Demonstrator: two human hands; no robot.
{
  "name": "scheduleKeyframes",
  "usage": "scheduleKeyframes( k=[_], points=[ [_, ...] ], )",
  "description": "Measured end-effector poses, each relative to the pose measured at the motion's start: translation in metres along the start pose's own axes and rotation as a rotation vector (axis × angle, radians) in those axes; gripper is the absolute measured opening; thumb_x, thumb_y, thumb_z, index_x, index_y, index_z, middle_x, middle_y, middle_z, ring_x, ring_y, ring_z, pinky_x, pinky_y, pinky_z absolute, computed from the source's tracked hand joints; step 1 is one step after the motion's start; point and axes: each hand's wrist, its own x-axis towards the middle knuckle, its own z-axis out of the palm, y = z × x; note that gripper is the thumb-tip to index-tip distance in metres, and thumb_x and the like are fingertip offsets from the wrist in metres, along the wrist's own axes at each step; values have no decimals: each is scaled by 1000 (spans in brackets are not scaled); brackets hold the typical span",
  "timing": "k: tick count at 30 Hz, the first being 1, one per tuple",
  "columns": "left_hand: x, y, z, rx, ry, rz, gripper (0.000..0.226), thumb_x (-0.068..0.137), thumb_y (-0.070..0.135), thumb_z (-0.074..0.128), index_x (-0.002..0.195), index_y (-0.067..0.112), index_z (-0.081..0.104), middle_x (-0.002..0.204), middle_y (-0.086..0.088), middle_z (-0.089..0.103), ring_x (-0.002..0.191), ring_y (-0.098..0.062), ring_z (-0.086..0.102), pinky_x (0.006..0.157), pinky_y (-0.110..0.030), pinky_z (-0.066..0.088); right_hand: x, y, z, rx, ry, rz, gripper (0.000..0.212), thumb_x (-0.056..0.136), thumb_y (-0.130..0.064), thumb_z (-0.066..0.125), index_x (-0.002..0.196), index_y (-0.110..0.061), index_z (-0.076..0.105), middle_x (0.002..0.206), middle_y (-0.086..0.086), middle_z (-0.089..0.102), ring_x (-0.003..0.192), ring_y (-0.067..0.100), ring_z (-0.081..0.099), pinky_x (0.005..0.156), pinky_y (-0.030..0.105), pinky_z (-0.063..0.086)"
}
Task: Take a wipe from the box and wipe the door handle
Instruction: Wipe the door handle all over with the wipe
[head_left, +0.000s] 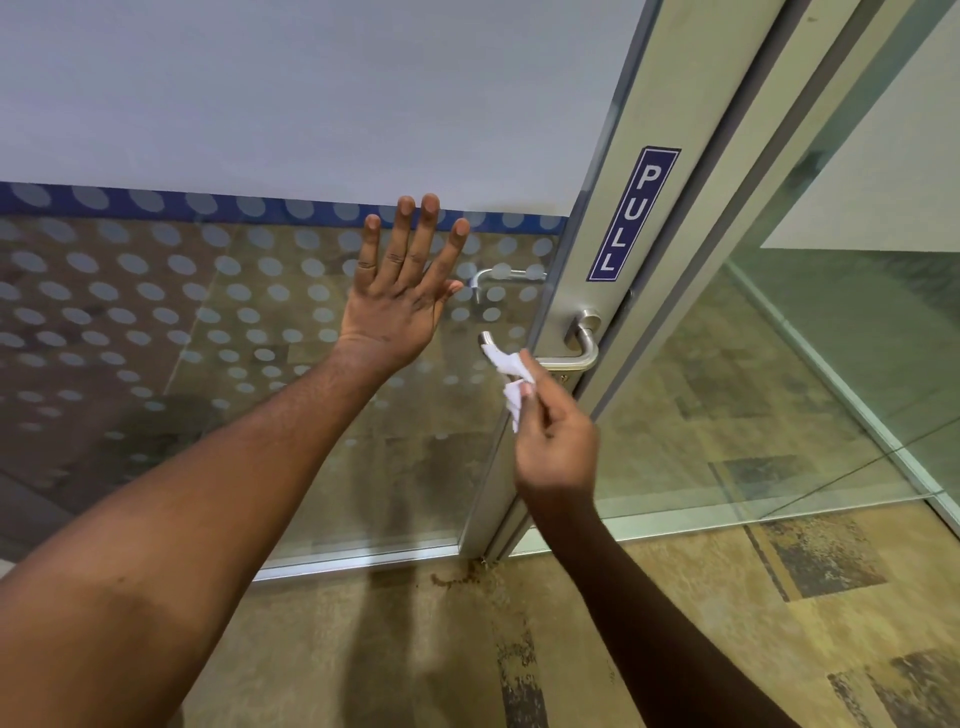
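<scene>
A brushed steel lever door handle (582, 345) sticks out of the metal door frame (613, 223) below a blue PULL sticker (632, 214). My right hand (556, 441) pinches a small crumpled white wipe (509, 371) between thumb and fingers. The wipe touches the free left end of the lever. My left hand (400, 301) is flat against the glass door panel (208, 322), fingers spread and pointing up, just left of the handle. No wipe box is in view.
The glass door carries frosted dots and a blue band (156, 200), with frosted film above. A second handle (498, 278) shows through the glass on the far side. A glass wall (831, 364) runs to the right. Patterned carpet (467, 649) covers the floor below.
</scene>
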Motion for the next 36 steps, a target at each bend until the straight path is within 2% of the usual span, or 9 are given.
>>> scheduleKeyframes(
  k=[5,8,11,14,20,24,30,33,36],
  points=[
    [-3,-1,1,-10,-36,-32,59,104,42,37,154,16,20,153,-21,30,145,-29,-24,117,-44,-17,28,-5,-31,192,180,275,28,96,-4,47,117,-10,64,110,5,71,103,18,66,95,34,51],
    [-4,-1,1,-25,-25,-38,62,104,42,38,155,16,15,154,-19,22,144,-26,-28,117,-44,-16,45,-4,-46,460,216,473,27,94,2,45,101,-13,67,81,-4,75,77,10,70,71,24,57],
    [-3,0,3,-18,9,-21,66,104,44,39,154,17,6,153,-20,22,148,-33,-11,117,-45,-15,53,0,-62,560,230,574,26,89,8,47,94,-10,66,81,2,71,61,7,68,51,18,54],
    [-2,1,4,-10,47,-2,66,103,44,40,154,17,7,150,-22,35,140,-38,20,118,-47,-10,61,6,-74,535,248,562,31,89,10,46,86,-14,65,82,2,70,64,8,69,55,19,57],
    [-2,1,4,-24,50,9,67,104,43,38,154,17,2,152,-19,17,139,-38,18,117,-46,-14,89,20,-104,312,288,414,31,81,15,51,80,-12,67,89,10,71,69,13,69,64,20,58],
    [-2,0,3,-38,21,10,67,104,44,37,154,17,2,152,-20,19,139,-38,17,117,-45,-16,101,32,-110,-41,176,302,32,73,9,50,86,-12,72,89,6,74,80,20,68,77,35,57],
    [-1,0,-1,-23,-7,8,62,103,43,39,154,15,18,150,-24,36,138,-40,25,117,-46,-13,117,33,-93,-334,-24,138,43,75,11,41,94,-9,74,86,3,70,68,5,59,54,4,40],
    [0,0,-1,-19,-17,4,61,103,43,40,154,15,20,150,-24,37,137,-41,31,117,-46,-9,123,36,-89,-317,-22,178,39,75,9,40,88,-6,74,64,-2,63,36,-2,45,36,8,27],
    [0,1,-1,-23,-18,1,64,103,43,41,155,14,16,149,-24,38,137,-41,32,117,-51,3,127,40,-85,-363,-51,193,38,76,7,41,91,-4,74,69,6,66,41,3,44,39,14,29]
  ],
)
